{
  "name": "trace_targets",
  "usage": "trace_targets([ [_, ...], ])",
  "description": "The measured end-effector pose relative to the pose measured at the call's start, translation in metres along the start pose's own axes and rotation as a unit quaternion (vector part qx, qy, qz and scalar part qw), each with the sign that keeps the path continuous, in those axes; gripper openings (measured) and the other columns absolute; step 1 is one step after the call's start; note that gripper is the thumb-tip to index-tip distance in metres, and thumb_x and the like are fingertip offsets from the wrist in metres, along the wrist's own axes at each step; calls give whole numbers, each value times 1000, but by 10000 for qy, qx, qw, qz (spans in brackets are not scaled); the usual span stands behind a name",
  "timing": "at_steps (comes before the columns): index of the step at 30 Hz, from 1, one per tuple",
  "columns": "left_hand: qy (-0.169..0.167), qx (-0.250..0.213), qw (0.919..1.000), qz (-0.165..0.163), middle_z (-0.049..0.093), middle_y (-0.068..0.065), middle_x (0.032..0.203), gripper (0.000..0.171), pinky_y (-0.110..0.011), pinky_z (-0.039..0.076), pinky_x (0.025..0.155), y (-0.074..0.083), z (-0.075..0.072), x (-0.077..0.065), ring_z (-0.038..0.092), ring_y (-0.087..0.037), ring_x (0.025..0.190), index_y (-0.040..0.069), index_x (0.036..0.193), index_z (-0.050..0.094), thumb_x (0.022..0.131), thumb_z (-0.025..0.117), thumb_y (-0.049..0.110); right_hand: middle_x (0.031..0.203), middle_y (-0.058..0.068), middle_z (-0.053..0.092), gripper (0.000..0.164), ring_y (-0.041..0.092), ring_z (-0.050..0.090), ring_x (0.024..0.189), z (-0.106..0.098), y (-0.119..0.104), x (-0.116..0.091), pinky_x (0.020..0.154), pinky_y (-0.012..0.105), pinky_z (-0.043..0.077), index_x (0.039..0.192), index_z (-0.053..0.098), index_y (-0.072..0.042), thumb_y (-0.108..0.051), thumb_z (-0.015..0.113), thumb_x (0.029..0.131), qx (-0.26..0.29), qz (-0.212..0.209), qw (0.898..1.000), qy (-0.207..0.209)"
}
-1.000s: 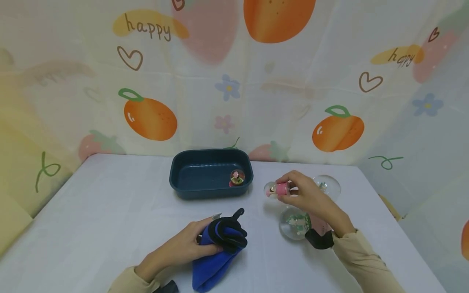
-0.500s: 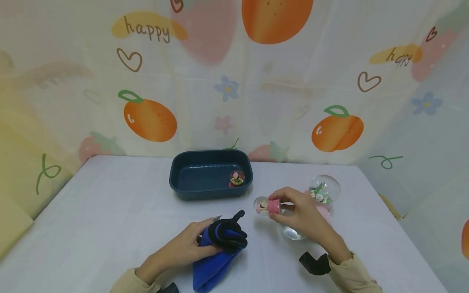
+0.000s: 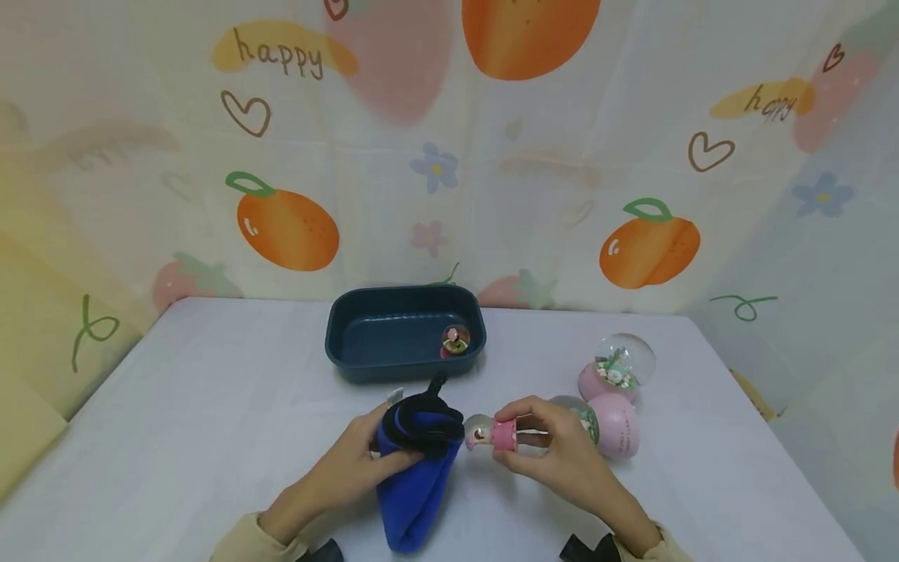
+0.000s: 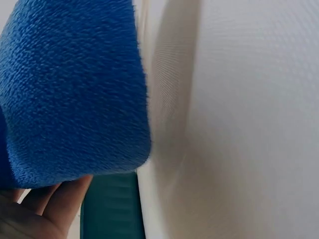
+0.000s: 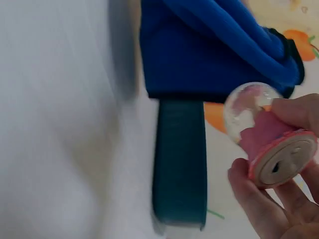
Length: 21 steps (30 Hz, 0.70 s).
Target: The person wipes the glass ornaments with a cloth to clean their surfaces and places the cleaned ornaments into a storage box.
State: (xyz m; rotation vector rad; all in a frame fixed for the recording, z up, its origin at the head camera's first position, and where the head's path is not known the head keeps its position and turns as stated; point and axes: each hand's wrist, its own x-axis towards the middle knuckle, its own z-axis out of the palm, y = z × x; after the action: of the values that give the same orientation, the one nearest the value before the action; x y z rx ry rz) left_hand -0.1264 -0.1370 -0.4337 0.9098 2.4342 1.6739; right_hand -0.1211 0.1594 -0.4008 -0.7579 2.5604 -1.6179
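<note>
My left hand [image 3: 358,457] grips a blue cloth [image 3: 417,499] with black edging, bunched up over the table; in the left wrist view its fluffy blue side [image 4: 75,94] fills the upper left. Between the thumb and fingers of my right hand [image 3: 562,453] is a small snow globe [image 3: 504,435], tipped sideways. Its clear dome points left, right at the cloth's edge. The right wrist view shows the globe's pink base [image 5: 281,157] and round pale underside facing the camera.
A dark teal tray [image 3: 379,371] at the back holds another small snow globe [image 3: 455,341]. To the right, one larger pink-based snow globe [image 3: 609,382] stands tilted behind a second one lying on its side, its pink base [image 3: 616,425] facing right. A patterned curtain hangs behind the table.
My right hand has brought the small snow globe left and nearer, up to the cloth. The left hand has shifted slightly with the cloth, which is lifted and turned a little.
</note>
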Motion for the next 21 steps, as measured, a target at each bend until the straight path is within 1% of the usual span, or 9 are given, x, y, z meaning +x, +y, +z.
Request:
trace_targets([
  [3,212,-165,9996,67,68,-8,124,42,-27,54,86,1,0,0,64,-6,109,13,134,54,93,66,12,111,11,69,33,14,70,94,6,-1,-1,83,26,58,110,65,-11,-14,81,81,289,80,9995,-53],
  [5,214,-305,9992,120,67,-11,126,44,-28,54,87,1,1,1,63,-6,110,12,135,52,94,65,9,113,13,68,34,13,69,95,11,-3,-2,83,26,58,111,65,-10,-13,81,81,529,106,9985,-100],
  [9,-71,-567,9982,152,64,-13,130,46,-28,53,91,3,4,0,61,-5,114,10,137,51,93,65,7,117,17,65,35,13,68,97,20,-6,-5,84,26,57,113,64,-7,-9,80,82,1005,-53,9948,-174],
  [12,-252,-632,9975,172,64,-10,131,49,-26,50,95,6,7,-1,60,-6,116,14,136,52,91,69,9,120,22,61,36,13,68,99,27,-7,-7,84,27,58,116,61,-3,-4,77,83,1419,-158,9895,-232],
  [15,-281,-405,9976,490,63,-6,132,57,-25,46,103,9,11,-1,59,-10,121,17,138,50,88,75,14,124,26,58,38,11,68,101,31,-7,-8,84,27,58,120,58,0,-3,74,86,1768,23,9837,-324],
  [18,-121,-166,9958,897,65,-4,128,59,-24,43,106,11,13,-1,60,-12,120,16,135,50,84,78,13,129,31,54,40,9,67,106,35,-6,-9,85,28,57,125,52,4,-2,69,90,2042,202,9774,-502],
  [19,-57,-108,9944,1053,66,-4,126,58,-24,45,104,11,13,-1,61,-12,118,15,133,50,83,79,11,130,32,53,40,8,67,107,35,-6,-9,86,27,57,127,50,5,-3,67,92,2078,212,9764,-554],
  [21,80,-106,9924,1225,68,-4,118,50,-24,48,98,12,13,-1,63,-11,110,14,125,54,82,78,5,130,34,53,40,7,66,110,37,-5,-10,87,27,56,130,47,7,-2,63,94,2113,101,9754,-627],
])
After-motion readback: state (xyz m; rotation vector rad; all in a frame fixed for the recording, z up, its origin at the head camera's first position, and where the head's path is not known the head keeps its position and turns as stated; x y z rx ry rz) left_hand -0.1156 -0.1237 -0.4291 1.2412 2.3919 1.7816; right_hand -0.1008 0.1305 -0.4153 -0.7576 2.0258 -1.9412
